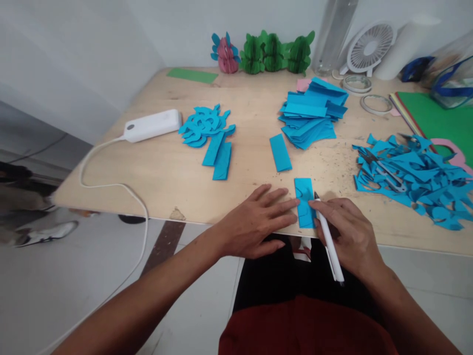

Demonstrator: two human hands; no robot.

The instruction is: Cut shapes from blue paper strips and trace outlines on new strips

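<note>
A blue paper strip [304,190] with a curved pen outline lies at the table's near edge. My left hand [260,222] rests flat with fingers spread, its fingertips touching the strip's left side. In my right hand [349,234] is a white pen [330,246], and the fingertips of that hand touch the strip's right edge. The pen's dark tip points up and away, just right of the strip. Farther off lies another blue strip [281,153], near a stack of folded blue paper [312,113]. Left of these are curved blue cutouts [203,125] and two more strips [222,160].
Blue scraps [417,177] with a metal cutting tool [388,172] among them cover the right side. A white power strip [153,125] trails its cord off the left edge. Green paper figures [273,52], a pink figure [227,54], a fan [370,48] and tape rolls [376,104] stand or lie toward the back.
</note>
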